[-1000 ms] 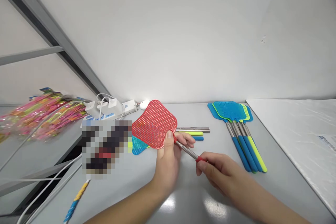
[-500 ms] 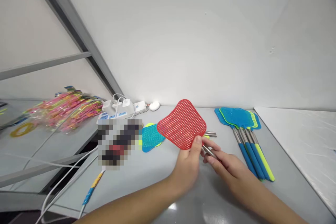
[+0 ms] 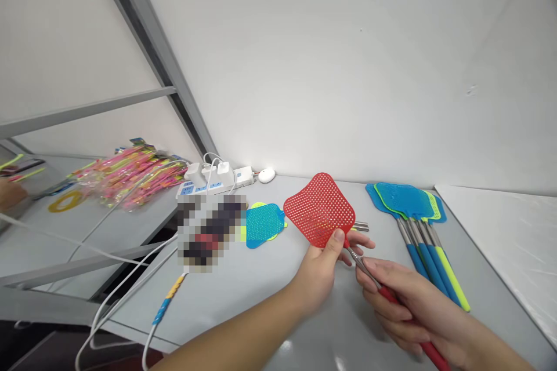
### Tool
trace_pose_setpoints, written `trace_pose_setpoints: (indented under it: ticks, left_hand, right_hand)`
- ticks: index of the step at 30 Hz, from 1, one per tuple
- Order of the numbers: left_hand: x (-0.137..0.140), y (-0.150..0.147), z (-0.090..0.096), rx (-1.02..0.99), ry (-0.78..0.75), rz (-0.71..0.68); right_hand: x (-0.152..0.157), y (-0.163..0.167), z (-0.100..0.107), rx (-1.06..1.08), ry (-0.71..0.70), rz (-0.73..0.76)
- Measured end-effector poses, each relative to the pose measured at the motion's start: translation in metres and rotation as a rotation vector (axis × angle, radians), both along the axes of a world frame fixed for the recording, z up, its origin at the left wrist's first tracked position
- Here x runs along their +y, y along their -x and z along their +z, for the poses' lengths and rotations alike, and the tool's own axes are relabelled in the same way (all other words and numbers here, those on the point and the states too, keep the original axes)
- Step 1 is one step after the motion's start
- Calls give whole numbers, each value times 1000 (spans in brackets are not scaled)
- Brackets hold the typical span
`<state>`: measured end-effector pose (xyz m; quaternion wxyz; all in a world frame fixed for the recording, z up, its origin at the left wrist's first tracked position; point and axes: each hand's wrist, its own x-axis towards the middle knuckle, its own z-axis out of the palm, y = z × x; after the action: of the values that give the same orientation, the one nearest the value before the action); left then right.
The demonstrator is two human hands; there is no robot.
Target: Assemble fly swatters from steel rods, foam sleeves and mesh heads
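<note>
A red fly swatter point(image 3: 322, 208) is held up over the grey table, its mesh head tilted toward me. My left hand point(image 3: 319, 272) pinches the base of the mesh, thumb in front and fingers behind. My right hand point(image 3: 404, 301) is wrapped round the metal shaft and the red grip. Behind the swatter lie blue and yellow-green mesh heads point(image 3: 264, 223) and a few metal rods point(image 3: 362, 226). To the right rests a stack of finished-looking fly swatters point(image 3: 404, 200) with blue and yellow-green grips.
A power strip point(image 3: 217, 184) with white plugs and cables stands at the back left, by a round white device point(image 3: 266, 175). Pink and yellow bagged items point(image 3: 134, 177) lie on the neighbouring table, beyond a metal frame point(image 3: 167, 84). Another person's hand point(image 3: 11, 192) shows far left.
My right hand has slid back along the swatter, and its red grip now shows. The view has shifted left, bringing another person's hand into sight.
</note>
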<state>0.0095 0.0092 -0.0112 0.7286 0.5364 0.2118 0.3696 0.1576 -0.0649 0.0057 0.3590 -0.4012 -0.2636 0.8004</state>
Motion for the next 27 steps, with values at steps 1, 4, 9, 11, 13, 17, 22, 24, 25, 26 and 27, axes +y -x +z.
trace_pose_setpoints:
  ticks: [1,4,9,11,13,17,22,24,25,26,27]
  left_hand:
    - [0,0,1,-5,27,-23]
    - [0,1,3,-13,94,-61]
    - [1,1,2,-5,137,-89]
    - [1,1,1,27,147,-113]
    - [1,0,-1,64,156,-114]
    - [0,0,-4,77,129,-107]
    - [-1,2,-6,68,115,-107]
    - [-2,2,-5,73,102,-68]
    - [-2,1,-5,77,91,-40]
    - [-2,0,-5,78,83,-10]
    - [-2,-1,-4,73,79,27]
  right_hand:
    - [0,-1,1,38,8,2]
    - [2,-3,2,60,-5,-10]
    - [1,1,4,-71,-69,-62]
    - [0,3,5,-116,-88,-98]
    - [0,5,7,-161,-98,-129]
    - [0,7,10,-250,-136,-133]
    - [2,7,9,-416,-167,-106]
    - [3,7,9,-476,-216,-103]
    - [4,8,10,-510,-250,-105]
    - [5,8,10,-555,-290,-108]
    - [5,8,11,-616,-339,-114]
